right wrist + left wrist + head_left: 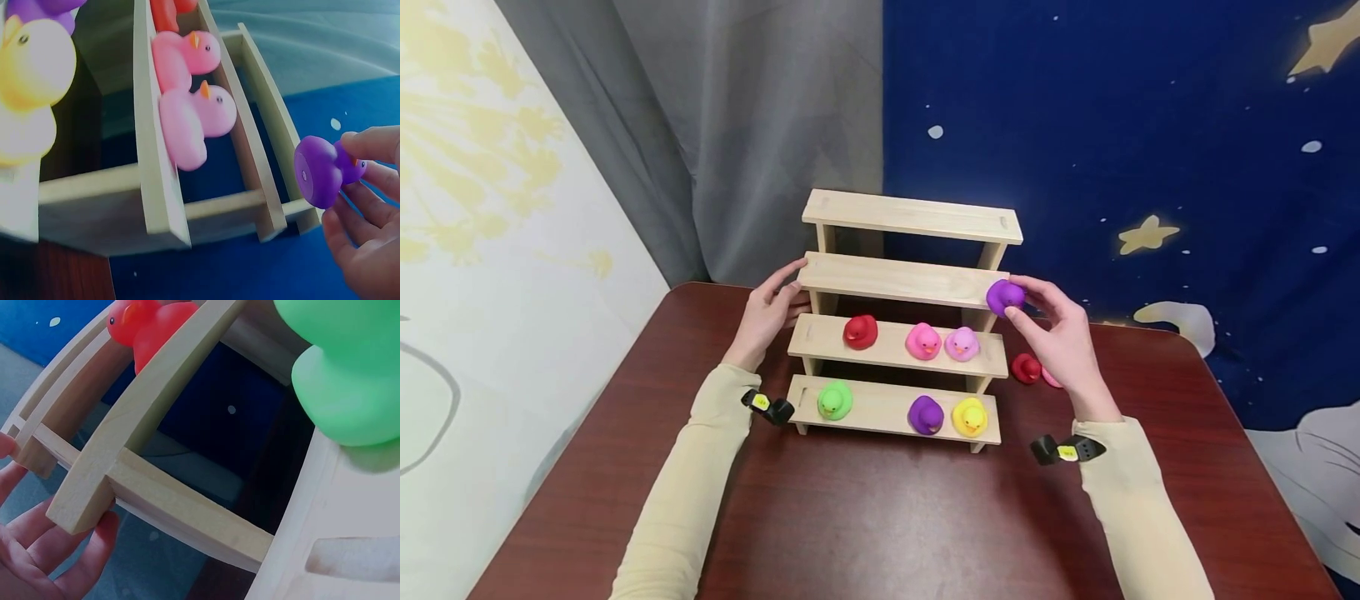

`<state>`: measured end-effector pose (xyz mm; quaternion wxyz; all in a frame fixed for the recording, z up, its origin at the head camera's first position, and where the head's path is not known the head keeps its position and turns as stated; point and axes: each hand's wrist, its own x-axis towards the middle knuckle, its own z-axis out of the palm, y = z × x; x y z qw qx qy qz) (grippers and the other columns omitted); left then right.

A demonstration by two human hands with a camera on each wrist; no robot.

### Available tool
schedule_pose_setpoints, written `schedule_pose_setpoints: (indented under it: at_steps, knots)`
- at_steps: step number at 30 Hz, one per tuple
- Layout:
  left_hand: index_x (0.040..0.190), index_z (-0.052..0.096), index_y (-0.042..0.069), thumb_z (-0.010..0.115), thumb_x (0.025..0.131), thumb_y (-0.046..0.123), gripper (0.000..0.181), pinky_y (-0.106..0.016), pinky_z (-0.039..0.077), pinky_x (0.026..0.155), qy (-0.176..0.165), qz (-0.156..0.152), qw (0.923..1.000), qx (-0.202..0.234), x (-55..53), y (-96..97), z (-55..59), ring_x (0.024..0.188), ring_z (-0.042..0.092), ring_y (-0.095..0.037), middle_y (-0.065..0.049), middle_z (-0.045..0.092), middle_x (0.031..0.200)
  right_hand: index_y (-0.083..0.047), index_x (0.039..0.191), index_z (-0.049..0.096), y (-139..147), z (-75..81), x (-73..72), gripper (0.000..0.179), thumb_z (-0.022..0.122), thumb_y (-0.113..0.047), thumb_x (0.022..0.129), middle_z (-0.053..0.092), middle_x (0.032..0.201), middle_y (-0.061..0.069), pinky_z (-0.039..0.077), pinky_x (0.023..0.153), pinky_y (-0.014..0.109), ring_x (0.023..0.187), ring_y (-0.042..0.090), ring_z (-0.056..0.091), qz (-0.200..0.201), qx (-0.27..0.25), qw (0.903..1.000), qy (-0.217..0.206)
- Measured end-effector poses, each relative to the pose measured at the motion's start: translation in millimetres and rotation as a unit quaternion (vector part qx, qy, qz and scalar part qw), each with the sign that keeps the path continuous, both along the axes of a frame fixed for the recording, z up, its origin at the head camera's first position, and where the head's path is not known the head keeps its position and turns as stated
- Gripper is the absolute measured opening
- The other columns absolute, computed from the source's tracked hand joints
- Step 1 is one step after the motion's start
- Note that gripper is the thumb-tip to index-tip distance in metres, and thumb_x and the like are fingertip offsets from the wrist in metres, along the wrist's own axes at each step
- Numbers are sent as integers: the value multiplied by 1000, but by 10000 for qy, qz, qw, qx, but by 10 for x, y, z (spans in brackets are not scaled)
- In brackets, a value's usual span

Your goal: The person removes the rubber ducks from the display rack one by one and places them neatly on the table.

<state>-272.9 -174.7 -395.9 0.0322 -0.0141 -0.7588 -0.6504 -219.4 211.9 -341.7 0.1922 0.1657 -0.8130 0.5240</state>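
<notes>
A purple rubber duck [1004, 297] is pinched between the thumb and fingers of my right hand [1060, 337], at the right end of the third step of a wooden tiered stand [898, 277]. The right wrist view shows that purple duck [319, 172] tilted, its flat base facing the camera. My left hand [765, 321] holds the left end of the same step, its fingers around the board's end. On the second step sit a red duck [861, 332], a pink duck [923, 341] and a lighter pink duck [962, 343].
The lowest step bears a green duck [835, 400], another purple duck [927, 415] and a yellow duck [970, 417]. Right of the stand, a red duck [1026, 367] and a partly hidden pink one [1051, 378] lie on the brown table [880, 517]. Curtains hang behind.
</notes>
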Motion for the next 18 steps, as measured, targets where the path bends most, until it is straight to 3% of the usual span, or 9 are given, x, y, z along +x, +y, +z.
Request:
schedule_pose_setpoints:
  at_steps: [6,11,15,18]
  knots:
    - [141,52,34,49,102,28,39,-33,53,81,-30,30,10000,14,10,-2,-10,95,68,-18,-15,59,129,0,127,61,181,-85,21,41,68,4,87,60,122,19,48,81,16,98,7,60,-185,18,9998,-33]
    - [141,51,34,49,102,28,39,-33,53,81,-76,31,10000,-2,22,-1,-17,95,68,-18,-14,57,131,11,123,59,189,41,186,37,64,12,86,58,119,30,47,80,13,94,3,60,-280,12,9996,93]
    - [141,51,35,49,102,28,39,-30,53,79,-67,2,10000,-14,19,5,1,95,67,-19,-13,55,134,11,123,59,254,82,262,37,64,10,87,60,118,27,46,80,13,91,4,60,-565,26,9984,51]
    - [139,52,36,49,102,28,38,-31,53,78,-53,-3,10000,1,6,8,17,95,68,-20,-13,56,133,7,126,59,386,-5,232,38,65,6,88,61,118,20,46,80,12,92,5,58,-790,92,9968,-29]
